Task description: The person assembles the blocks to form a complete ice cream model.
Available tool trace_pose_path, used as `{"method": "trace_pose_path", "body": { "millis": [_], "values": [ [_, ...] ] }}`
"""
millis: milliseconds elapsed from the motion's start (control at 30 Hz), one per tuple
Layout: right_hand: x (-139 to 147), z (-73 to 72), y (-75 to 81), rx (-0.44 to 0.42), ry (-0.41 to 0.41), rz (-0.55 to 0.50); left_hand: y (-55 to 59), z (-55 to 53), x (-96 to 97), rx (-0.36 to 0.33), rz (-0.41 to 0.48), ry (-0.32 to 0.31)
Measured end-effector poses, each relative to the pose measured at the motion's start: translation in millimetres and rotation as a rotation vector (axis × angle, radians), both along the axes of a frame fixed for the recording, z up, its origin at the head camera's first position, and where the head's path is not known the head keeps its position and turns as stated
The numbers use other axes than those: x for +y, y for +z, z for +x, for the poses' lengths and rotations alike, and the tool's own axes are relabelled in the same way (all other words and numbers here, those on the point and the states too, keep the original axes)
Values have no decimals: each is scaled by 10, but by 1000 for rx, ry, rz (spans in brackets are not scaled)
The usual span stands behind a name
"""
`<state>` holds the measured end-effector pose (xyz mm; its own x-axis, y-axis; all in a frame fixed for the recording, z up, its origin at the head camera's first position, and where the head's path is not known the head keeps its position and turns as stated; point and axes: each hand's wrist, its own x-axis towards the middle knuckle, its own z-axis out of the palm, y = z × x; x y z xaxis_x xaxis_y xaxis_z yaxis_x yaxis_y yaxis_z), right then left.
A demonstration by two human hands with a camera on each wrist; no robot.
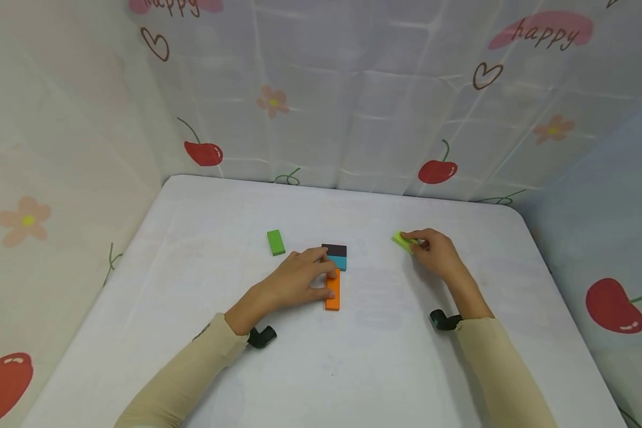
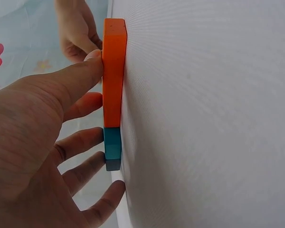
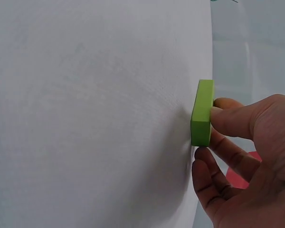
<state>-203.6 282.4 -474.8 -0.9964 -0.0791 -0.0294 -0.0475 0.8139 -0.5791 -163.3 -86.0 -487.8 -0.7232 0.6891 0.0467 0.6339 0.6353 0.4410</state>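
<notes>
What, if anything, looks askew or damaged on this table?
Nothing looks spilled or damaged. Only the green block at left seems slightly odd: it lies angled and apart, while the orange block, teal block and dark block sit close together.

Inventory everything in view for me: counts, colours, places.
table: one, white, centre
dark block: one, blackish, mid-table
blue block: one, blue, touching dark block's near side
orange block: one, orange, at blue block's near side
green block: one, green, left of dark block
lime block: one, yellow-green, rightmost, held
printed sheeting: count unclear, pale, behind and beside table
wrist devices: two, black, one left, one right
sleeves: two, beige, both forearms
left hand: one, bare, touching orange block
right hand: one, bare, pinching lime block
</notes>
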Motion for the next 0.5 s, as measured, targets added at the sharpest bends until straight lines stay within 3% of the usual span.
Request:
{"method": "trace_pose_path", "body": {
  "millis": [500],
  "values": [
    [-225, -246, -29, 62, 86, -51, 17, -1, 2, -5, 1, 3]
  ]
}}
